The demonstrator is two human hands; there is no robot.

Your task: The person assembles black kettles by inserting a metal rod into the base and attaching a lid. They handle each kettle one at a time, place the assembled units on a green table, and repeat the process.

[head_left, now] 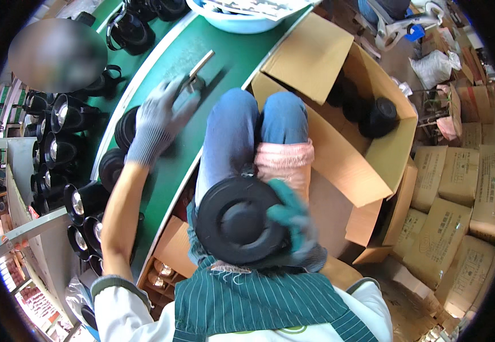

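On my lap lies a black round piece with raised rings, its flat face toward me. My right hand, in a teal and grey glove, is at its right edge and seems to grip it; motion smears the fingers. My left hand, in a grey knit glove, reaches over the green work surface. Its thumb and fingers are apart beside a small tool with a pale rod. Whether the fingertips touch the tool is hard to make out. Black round pieces stand beside my left forearm.
Several black cylinders with shiny insides line the left side. A light blue basin is at the far end. An open cardboard box with black round items stands right of my knees. Closed cartons are stacked farther right.
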